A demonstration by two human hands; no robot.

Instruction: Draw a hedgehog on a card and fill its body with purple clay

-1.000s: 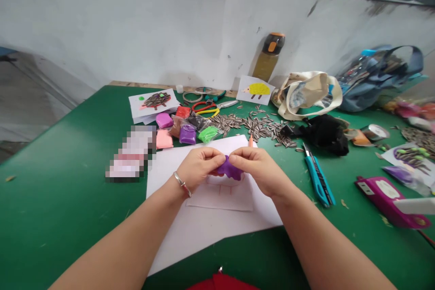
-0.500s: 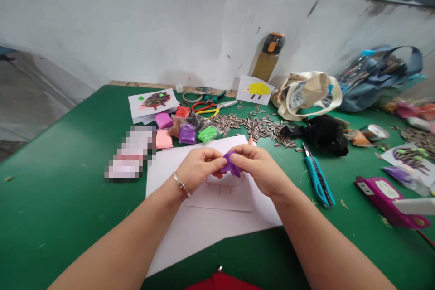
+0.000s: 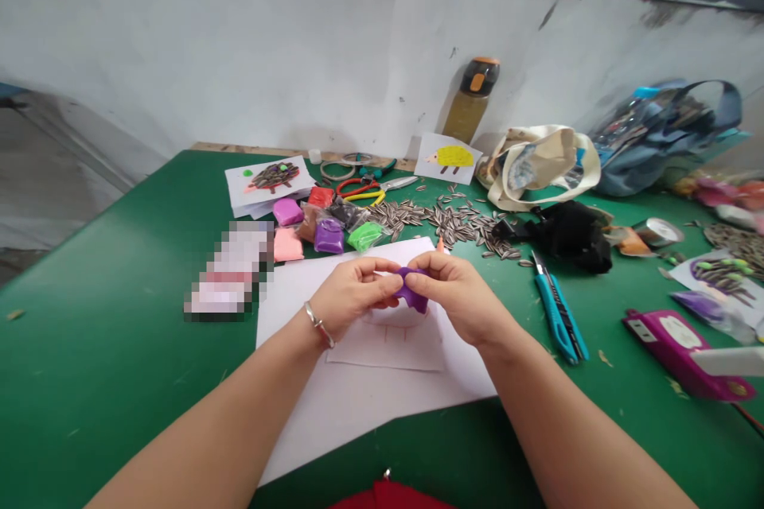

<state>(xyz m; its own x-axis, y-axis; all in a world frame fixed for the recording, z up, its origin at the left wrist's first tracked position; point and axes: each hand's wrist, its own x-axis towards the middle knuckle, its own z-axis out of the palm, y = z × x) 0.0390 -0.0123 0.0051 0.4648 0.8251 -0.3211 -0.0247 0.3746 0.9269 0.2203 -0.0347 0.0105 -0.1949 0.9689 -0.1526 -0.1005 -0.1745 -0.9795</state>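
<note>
In the head view, the left hand (image 3: 343, 294) and right hand (image 3: 469, 294) pinch opposite sides of the purple clay (image 3: 415, 301), thumbs nearly closed against fingers. It sits at the clock's centre, above the small sheet (image 3: 382, 356); the two-sided hold probably keeps the soft piece supported and its shape under control. From there, the wrapped packets (image 3: 329, 236) at ten o'clock, seeds (image 3: 457, 223) at one and cutter (image 3: 555, 314) at three seem placed for easy reach.
</note>
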